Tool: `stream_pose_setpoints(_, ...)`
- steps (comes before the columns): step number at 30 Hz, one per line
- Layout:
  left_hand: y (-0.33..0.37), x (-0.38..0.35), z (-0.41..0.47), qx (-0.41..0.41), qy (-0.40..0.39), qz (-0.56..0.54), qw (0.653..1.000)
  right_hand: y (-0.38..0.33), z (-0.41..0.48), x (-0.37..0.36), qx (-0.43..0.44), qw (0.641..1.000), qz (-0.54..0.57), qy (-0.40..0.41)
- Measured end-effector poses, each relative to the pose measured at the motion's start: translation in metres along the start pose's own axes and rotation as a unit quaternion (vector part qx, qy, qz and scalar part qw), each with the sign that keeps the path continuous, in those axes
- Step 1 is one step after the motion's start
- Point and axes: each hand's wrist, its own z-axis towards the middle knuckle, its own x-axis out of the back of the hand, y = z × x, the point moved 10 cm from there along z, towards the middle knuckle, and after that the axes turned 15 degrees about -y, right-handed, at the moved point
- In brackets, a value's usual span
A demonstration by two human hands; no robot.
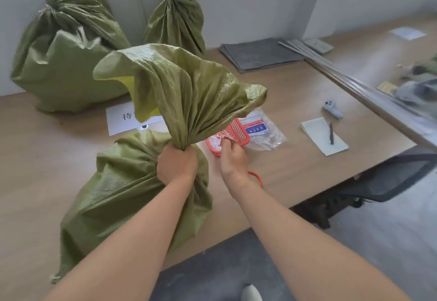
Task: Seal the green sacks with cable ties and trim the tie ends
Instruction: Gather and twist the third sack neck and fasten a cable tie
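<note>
Head view: I am looking down along two bare forearms reaching over a pale wood-grain desk [295, 159].
Left grip [177, 163]: it is clenching the gathered neck of the nearest green woven plastic sack [132, 194]. It is squeezing the mouth into a narrow throat, I judge so that a tie can pass round it. The loose fabric is flaring out above the fist.
Sack position: it is lying bulging on the near left of the desk, with its neck being held upright.
Right grip [233, 159]: it is dipping curled fingers into the red plastic mesh basket [236, 131] just right of the sack, among thin white cable ties [216, 141]. The back of the hand is hiding the fingertips, so I cannot tell whether it is pinching one.
Basket placement: it is sitting near the sack, I judge so that one hand can fetch a tie while the other is holding the neck.
Spare supply: a clear plastic packet with a blue label [262, 133] is lying just behind the basket.
Back of the desk: two more bunched green sacks [66, 52] are leaning by the wall, their ties too small to make out.
Step in hand: I am judging this to be the fetching of a tie, with cinching and trimming not yet done.
</note>
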Motion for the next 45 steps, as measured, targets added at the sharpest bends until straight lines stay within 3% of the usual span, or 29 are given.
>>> stream_pose_setpoints(12, 0.037, -0.128, -0.022, 0.046, 0.040, 0.085, 0.994, 0.072, 0.072, 0.120, -0.012, 0.999, -0.006, -0.038)
stream_pose_setpoints(23, 0.049, -0.237, -0.005, 0.087, 0.063, 0.128, 0.986, 0.137, 0.158, 0.186, -0.049, 0.992, -0.095, -0.060)
stream_pose_setpoints(35, 0.041, -0.291, 0.030, 0.092, 0.065, 0.127, 0.985, 0.187, 0.242, 0.223, -0.077, 0.971, -0.226, 0.028)
stream_pose_setpoints(45, 0.032, -0.290, 0.056, 0.106, 0.067, 0.125, 0.984, 0.207, 0.275, 0.219, -0.121, 0.959, -0.250, 0.054)
